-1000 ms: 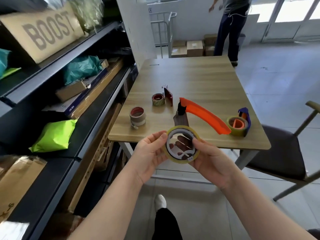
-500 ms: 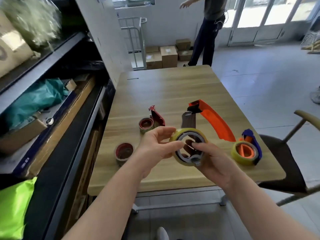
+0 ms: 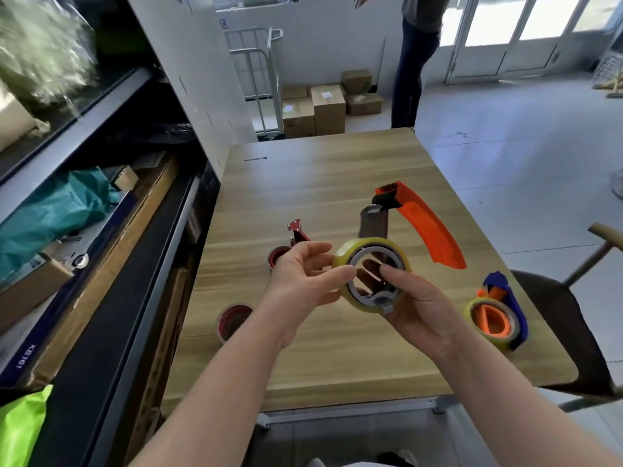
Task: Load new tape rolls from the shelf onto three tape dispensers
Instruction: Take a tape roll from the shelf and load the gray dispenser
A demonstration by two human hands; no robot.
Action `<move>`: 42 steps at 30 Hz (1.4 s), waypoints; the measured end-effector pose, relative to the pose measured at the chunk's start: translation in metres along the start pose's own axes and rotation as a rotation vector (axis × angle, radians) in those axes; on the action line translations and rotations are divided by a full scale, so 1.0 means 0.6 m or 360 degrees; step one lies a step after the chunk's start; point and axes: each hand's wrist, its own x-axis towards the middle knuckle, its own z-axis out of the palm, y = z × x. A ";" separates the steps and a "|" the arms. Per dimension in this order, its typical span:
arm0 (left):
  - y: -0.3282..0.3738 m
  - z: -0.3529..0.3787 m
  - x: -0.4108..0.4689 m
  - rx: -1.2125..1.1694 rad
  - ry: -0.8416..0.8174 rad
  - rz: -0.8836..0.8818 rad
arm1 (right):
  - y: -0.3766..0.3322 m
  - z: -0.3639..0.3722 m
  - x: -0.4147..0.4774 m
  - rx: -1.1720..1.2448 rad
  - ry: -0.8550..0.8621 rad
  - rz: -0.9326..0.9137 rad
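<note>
A clear yellowish tape roll (image 3: 347,252) with a grey hub is held above the wooden table (image 3: 323,183). My left hand (image 3: 300,281) pinches its left rim. My right hand (image 3: 418,305) grips its lower right side, thumb inside the hub. Behind the roll lies an orange-handled dispenser (image 3: 428,227) with a dark roller plate. A blue and orange dispenser (image 3: 499,315) with a yellowish roll on it sits at the right edge. A red dispenser (image 3: 298,232) lies beyond my left hand beside a red-cored roll (image 3: 276,257). Another red-cored roll (image 3: 232,320) stands near my left forearm.
A dark metal shelf (image 3: 111,251) runs along the left, holding cardboard boxes, a teal bag (image 3: 50,210) and a lime bag (image 3: 20,429). A chair (image 3: 573,315) stands at the table's right. A person (image 3: 414,62) stands beyond the far end near stacked cartons (image 3: 323,107).
I have stepped closer to the table, so the view has shifted right and forward. Both hands carried the roll up over the table toward the orange dispenser. The grip looks the same.
</note>
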 end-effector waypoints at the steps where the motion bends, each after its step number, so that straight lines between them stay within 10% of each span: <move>1: 0.003 0.005 0.002 0.0003 0.0021 0.0002 | -0.007 0.001 0.003 -0.0018 -0.0029 0.0005; 35: 0.033 0.072 0.009 -0.0074 0.0302 -0.0110 | -0.078 -0.048 0.012 -0.0247 -0.0731 0.0022; 42: 0.046 0.092 -0.004 0.0155 0.0312 -0.0003 | -0.084 -0.043 0.020 -0.0036 -0.0409 0.0074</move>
